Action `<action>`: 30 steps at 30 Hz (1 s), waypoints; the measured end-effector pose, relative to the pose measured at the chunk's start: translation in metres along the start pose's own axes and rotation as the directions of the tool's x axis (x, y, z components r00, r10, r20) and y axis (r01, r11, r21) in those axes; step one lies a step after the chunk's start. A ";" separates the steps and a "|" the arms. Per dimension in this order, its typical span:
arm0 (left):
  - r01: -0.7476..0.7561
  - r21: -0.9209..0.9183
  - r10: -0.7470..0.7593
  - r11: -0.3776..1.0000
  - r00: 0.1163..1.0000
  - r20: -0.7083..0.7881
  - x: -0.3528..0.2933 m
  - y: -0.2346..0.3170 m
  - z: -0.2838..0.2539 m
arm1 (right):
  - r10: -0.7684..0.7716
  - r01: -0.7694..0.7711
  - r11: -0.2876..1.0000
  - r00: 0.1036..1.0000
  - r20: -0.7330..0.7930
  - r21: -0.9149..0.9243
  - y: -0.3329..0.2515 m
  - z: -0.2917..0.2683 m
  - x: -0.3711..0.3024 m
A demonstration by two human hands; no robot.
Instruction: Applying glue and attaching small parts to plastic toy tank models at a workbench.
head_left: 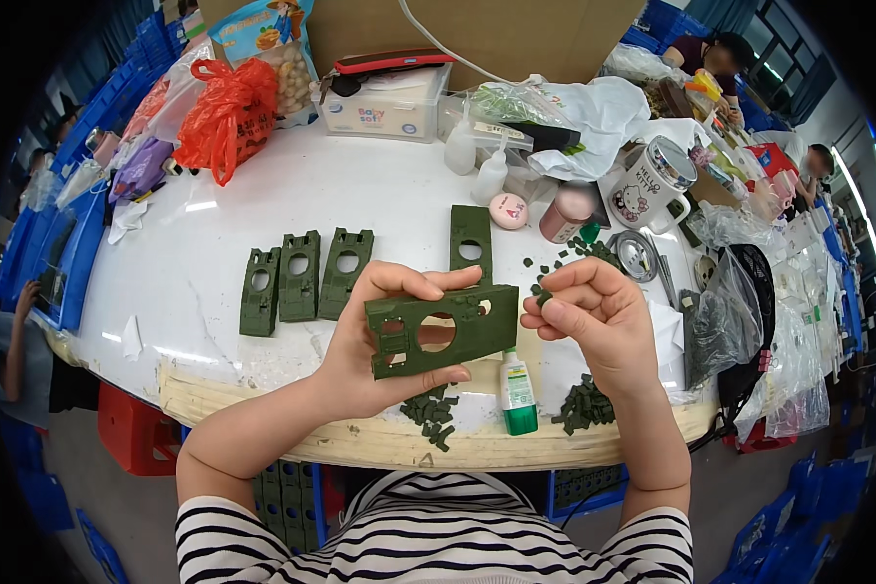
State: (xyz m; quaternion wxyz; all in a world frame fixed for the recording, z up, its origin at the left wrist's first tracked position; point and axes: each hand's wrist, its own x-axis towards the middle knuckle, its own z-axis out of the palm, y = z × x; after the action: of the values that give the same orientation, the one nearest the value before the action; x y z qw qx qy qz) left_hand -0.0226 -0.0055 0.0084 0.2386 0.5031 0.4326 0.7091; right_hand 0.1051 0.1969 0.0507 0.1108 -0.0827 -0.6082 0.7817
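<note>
My left hand (360, 336) is closed around a dark green plastic toy tank hull (496, 316), which has a large round hole in its top and smaller openings near its ends. Just off the hull's right end, my right hand (599, 316) pinches a small green plastic part (542, 297) between thumb and fingertips. Below the hull stands a white glue bottle with a green base (519, 394). Small green parts lie in a pile (430, 414) to its left and another pile (586, 406) to its right. Behind my hands lies another hull (471, 234).
Three similar hulls (299, 275) lie in a row at left. Farther back are a red plastic bag (226, 112), a clear tub (380, 107), squeeze bottles (491, 180), a pink jar (566, 214) and a white mug (644, 185). Scattered green bits (594, 251) lie beside a round metal dish (637, 255).
</note>
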 end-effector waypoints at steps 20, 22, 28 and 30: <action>-0.108 0.203 0.103 0.973 0.994 0.036 -0.006 -0.008 0.009 | -0.014 0.027 0.986 0.997 0.080 -0.166 0.000 0.010 -0.013; -0.113 0.205 0.108 0.972 0.994 0.035 -0.006 -0.008 0.010 | -0.034 0.047 0.982 0.997 0.075 -0.184 -0.001 0.013 -0.013; -0.134 0.296 0.123 0.946 0.991 0.056 -0.006 -0.007 0.007 | -0.098 0.106 0.976 0.994 0.049 -0.188 -0.001 0.013 -0.014; -0.130 0.318 0.117 0.939 0.991 0.062 -0.005 -0.006 0.007 | -0.110 0.114 0.978 0.993 0.035 -0.173 0.001 0.012 -0.013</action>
State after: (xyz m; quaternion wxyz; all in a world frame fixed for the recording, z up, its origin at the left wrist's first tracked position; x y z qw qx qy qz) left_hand -0.0145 -0.0039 0.0017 0.1174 0.5761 0.5049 0.6320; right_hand 0.1141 0.1815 0.0527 0.1393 -0.0480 -0.6796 0.7187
